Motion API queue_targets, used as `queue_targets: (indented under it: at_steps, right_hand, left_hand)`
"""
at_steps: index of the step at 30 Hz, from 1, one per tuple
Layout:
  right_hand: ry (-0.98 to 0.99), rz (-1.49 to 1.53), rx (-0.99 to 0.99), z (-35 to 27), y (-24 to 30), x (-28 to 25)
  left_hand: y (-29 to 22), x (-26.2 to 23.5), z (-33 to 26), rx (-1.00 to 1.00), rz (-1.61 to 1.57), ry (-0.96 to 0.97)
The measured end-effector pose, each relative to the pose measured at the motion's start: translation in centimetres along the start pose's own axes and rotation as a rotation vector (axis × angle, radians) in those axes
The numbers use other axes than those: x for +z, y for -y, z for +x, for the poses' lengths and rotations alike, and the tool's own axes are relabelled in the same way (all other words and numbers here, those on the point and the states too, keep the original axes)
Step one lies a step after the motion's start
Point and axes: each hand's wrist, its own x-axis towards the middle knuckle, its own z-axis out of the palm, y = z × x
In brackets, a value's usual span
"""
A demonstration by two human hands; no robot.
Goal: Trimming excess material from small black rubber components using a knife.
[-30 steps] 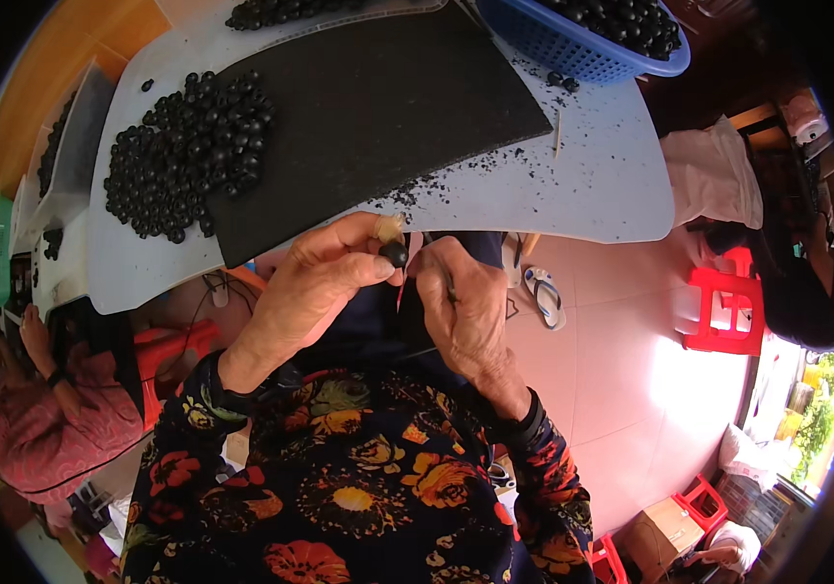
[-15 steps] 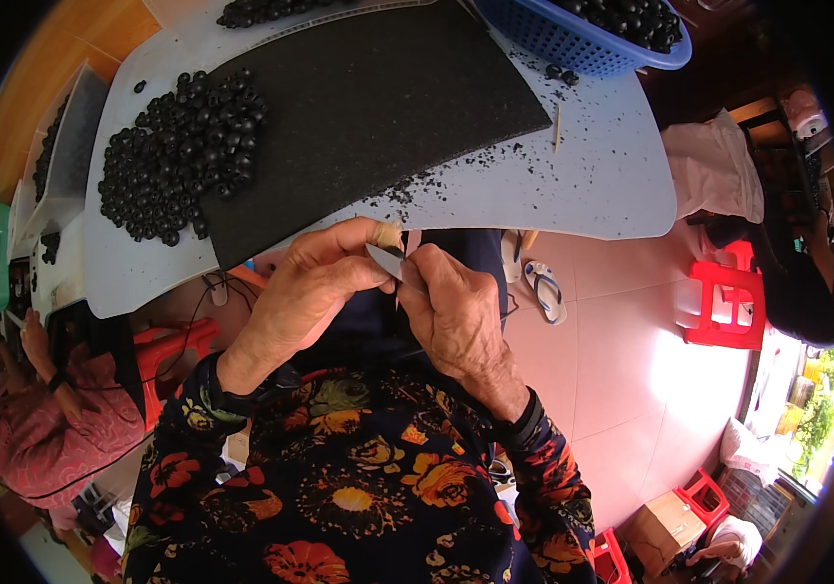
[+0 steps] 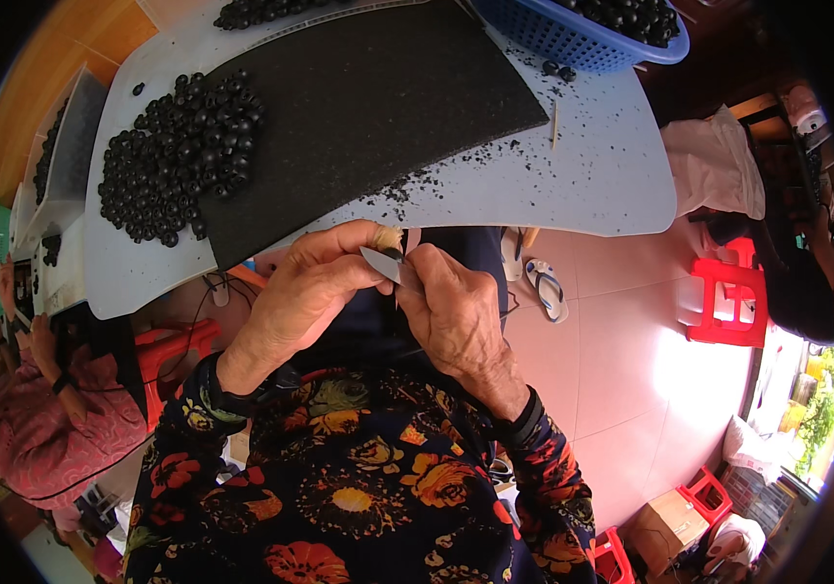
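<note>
My right hand [image 3: 463, 310] is closed around a small knife, and its short pointed blade [image 3: 380, 262] lies across toward my left thumb. In my left hand [image 3: 315, 277], thumb and fingers pinch a small black round piece [image 3: 393, 253], mostly hidden behind the blade. A tan wrap [image 3: 388, 237] covers the left index fingertip. Both hands meet in front of my body, just off the near edge of the pale table [image 3: 602, 190]. A heap of black bead-like pieces [image 3: 179, 161], some with holes, lies left on the table, partly on a dark mat [image 3: 368, 107].
Black trimmings [image 3: 407, 185] litter the table beside the mat. A blue basket [image 3: 582, 44] of black pieces stands far right, near a thin stick [image 3: 554, 127]. Red stools [image 3: 728, 302], a flip-flop [image 3: 546, 290] and a cardboard box [image 3: 668, 526] are on the floor. A co-worker [image 3: 67, 419] sits left.
The knife blade has shifted slightly left and tilted a little against the black piece. My hands otherwise keep their places. The co-worker's hands at the left have moved.
</note>
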Motion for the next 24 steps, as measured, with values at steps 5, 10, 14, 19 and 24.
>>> queue_targets:
  at_steps: [5, 10, 14, 19, 24]
  right_hand:
    - [-0.009, -0.009, -0.01, 0.0, 0.0, 0.1]
    - [-0.024, -0.004, -0.011, -0.1, -0.1, 0.3]
    - [-0.016, -0.018, -0.008, 0.0, 0.0, 0.2]
    - [0.019, -0.135, 0.165, -0.8, -1.7, 1.3]
    - [0.022, 0.092, 0.273, -2.0, -2.0, 2.1]
  left_hand:
    - [0.1, -0.1, 0.0, 0.011, 0.007, 0.009]
    - [0.3, -0.2, 0.0, 0.013, -0.012, 0.006]
    - [0.2, -0.4, -0.1, 0.011, 0.001, 0.02]
    - [0.0, -0.1, -0.4, 0.052, 0.053, 0.011]
    - [-0.1, 0.7, -2.2, 0.01, 0.266, 0.057]
